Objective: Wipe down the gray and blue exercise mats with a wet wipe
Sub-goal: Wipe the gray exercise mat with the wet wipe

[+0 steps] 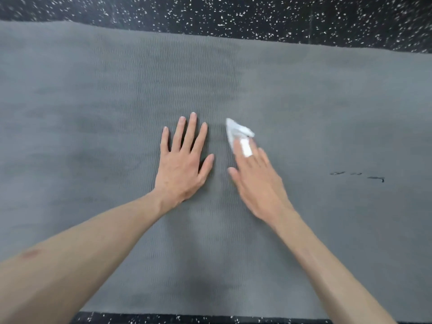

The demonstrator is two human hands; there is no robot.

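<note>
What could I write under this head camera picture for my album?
Left hand flat on the gray mat, right hand pressing a white wipe onto it.

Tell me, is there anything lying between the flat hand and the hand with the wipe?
Nothing but bare gray mat. In the head view, a narrow strip of it separates the left hand, pressed flat, from the right hand pushing the white wet wipe.

Gym or exercise room, black rubber floor point(280, 15) flecked with white, ribbed gray exercise mat point(93, 101) spread flat
</note>
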